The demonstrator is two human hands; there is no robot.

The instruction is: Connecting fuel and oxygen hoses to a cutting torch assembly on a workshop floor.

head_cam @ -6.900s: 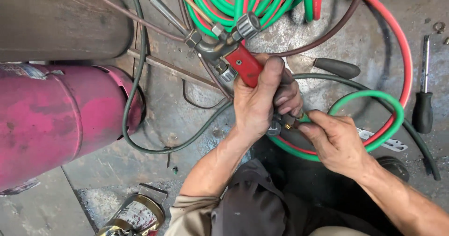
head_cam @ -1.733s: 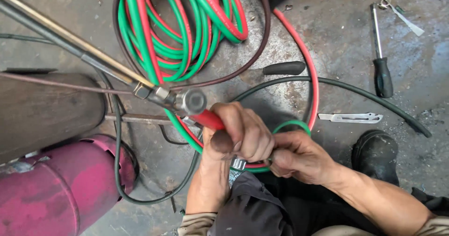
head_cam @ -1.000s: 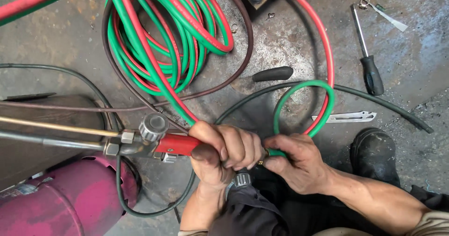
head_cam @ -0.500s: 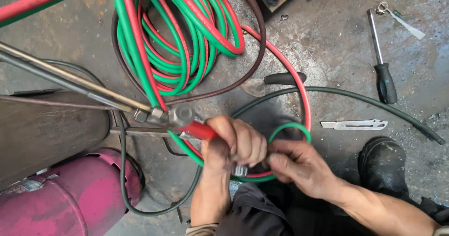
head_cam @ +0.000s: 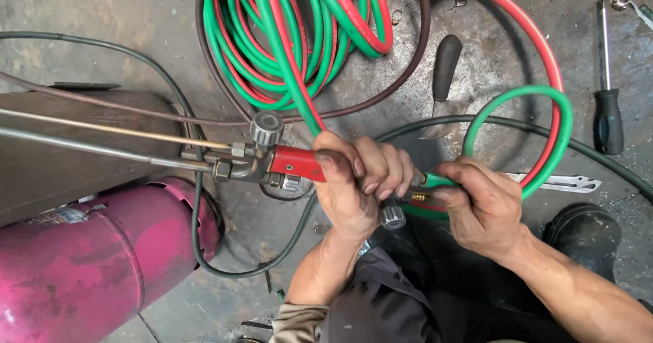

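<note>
Your left hand [head_cam: 357, 183] is clamped around the red-bodied cutting torch [head_cam: 272, 163] over the floor, its metal rigid and probably hefty, while your right hand [head_cam: 479, 203] pinches the green hose [head_cam: 537, 105] beside the brass fitting [head_cam: 420, 197]; springy rubber, so grip close in.
</note>
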